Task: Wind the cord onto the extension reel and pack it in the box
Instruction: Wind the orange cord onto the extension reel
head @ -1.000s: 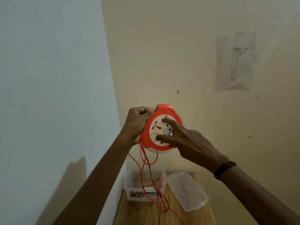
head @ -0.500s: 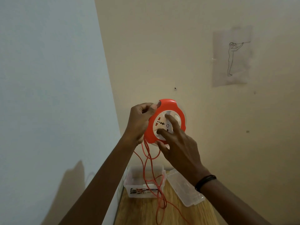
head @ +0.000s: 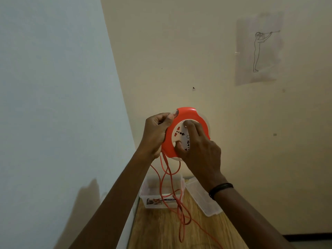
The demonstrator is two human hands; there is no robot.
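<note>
Winding: left hand grips reel rim, right hand pinches its hub, high above the box.
Cord: slack loops cross the box, maybe knotted; could snag or drag it.

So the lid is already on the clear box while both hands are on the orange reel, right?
No. The head view shows the lid lying on the table beside the open clear box. The left hand and right hand are on the orange reel.
</note>
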